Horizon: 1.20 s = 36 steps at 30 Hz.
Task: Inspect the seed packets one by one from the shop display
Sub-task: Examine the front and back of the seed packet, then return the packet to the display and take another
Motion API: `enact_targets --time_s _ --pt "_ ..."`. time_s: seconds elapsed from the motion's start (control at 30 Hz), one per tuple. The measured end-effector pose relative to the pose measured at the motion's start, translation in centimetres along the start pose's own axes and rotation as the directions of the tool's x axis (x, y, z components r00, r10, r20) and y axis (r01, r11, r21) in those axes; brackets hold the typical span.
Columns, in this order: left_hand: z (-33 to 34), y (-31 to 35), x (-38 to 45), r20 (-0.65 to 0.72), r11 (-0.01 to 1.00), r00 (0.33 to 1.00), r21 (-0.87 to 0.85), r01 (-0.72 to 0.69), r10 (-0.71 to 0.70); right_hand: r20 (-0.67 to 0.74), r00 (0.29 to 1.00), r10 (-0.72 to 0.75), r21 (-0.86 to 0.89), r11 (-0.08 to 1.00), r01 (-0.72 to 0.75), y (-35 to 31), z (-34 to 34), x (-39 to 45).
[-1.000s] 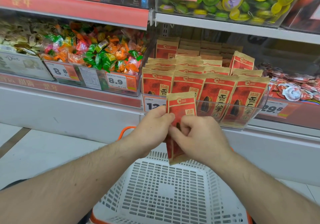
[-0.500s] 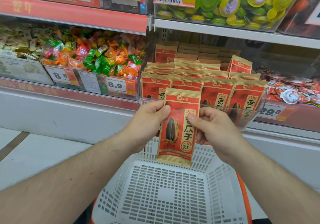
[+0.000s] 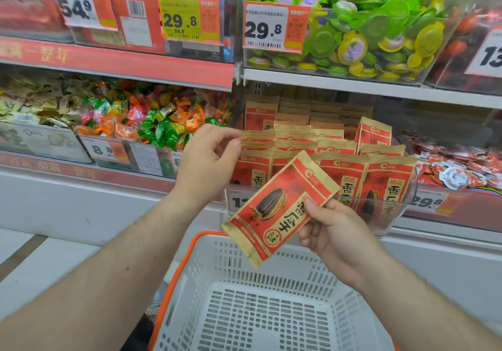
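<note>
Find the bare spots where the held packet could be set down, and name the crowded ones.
The basket floor is bare between its white walls, below the packet that the right hand holds. The clear bin is packed with packets; the left hand reaches its back rows. Sweets fill the neighbouring bins.

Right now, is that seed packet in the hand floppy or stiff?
Probably fairly stiff: the seed packet juts out flat from the right hand, gripped at one edge, without drooping. Likely light, since one pinch holds it. Its glossy wrapper may be slippery.
</note>
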<state>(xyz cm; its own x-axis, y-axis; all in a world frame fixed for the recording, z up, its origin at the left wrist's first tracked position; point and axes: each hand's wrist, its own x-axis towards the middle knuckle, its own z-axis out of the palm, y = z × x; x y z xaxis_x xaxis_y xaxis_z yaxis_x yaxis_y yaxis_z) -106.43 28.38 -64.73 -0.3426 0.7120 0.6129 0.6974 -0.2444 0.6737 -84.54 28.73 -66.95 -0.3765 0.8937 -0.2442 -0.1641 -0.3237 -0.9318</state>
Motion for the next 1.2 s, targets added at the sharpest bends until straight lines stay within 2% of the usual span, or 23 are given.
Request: enact_targets --time_s 0.1,0.3,0.47,0.53,0.67,0.8,0.9,1.03,1.2 --pt "0.3 -1.7 1.7 0.017 0.997 0.997 0.031 0.075 -0.075 -0.015 1.000 0.002 0.122 0.993 0.000 -0.3 0.1 0.0" --pt "1.6 -2.5 3.7 0.273 0.973 0.938 -0.029 0.228 -0.212 -0.022 1.000 -0.008 0.318 0.948 0.014 -1.5 0.8 -0.8" --pt "2.7 -3.3 4.3 0.386 0.944 0.887 -0.103 0.313 -0.252 -0.071 0.996 -0.048 0.350 0.934 0.070 -3.0 1.5 -0.5" --pt "3.1 -3.9 4.2 0.381 0.960 0.893 -0.046 0.275 -0.238 -0.095 0.990 -0.104 0.331 0.935 0.131 -4.3 1.5 0.1" --pt "2.8 -3.9 4.1 0.380 0.978 0.903 0.019 0.207 -0.199 -0.109 0.958 -0.264 0.209 0.936 0.282 -7.7 1.8 2.3" --pt "2.0 -3.6 3.8 0.390 0.982 0.902 0.052 0.180 -0.186 -0.059 0.921 -0.384 0.028 0.922 0.386 -10.4 2.8 5.3" --pt "1.7 -3.7 4.0 0.402 0.984 0.898 0.063 0.168 -0.179 -0.032 0.912 -0.410 -0.169 0.901 0.399 -11.4 3.5 7.6" --pt "1.6 -4.0 4.0 0.393 0.987 0.906 0.049 0.151 -0.158 0.020 0.900 -0.436 -0.435 0.807 0.400 -11.7 4.2 9.8" --pt "1.8 -3.9 4.2 0.393 0.985 0.903 0.101 0.144 -0.172 0.032 0.909 -0.416 -0.578 0.734 0.356 -11.6 4.5 11.9"
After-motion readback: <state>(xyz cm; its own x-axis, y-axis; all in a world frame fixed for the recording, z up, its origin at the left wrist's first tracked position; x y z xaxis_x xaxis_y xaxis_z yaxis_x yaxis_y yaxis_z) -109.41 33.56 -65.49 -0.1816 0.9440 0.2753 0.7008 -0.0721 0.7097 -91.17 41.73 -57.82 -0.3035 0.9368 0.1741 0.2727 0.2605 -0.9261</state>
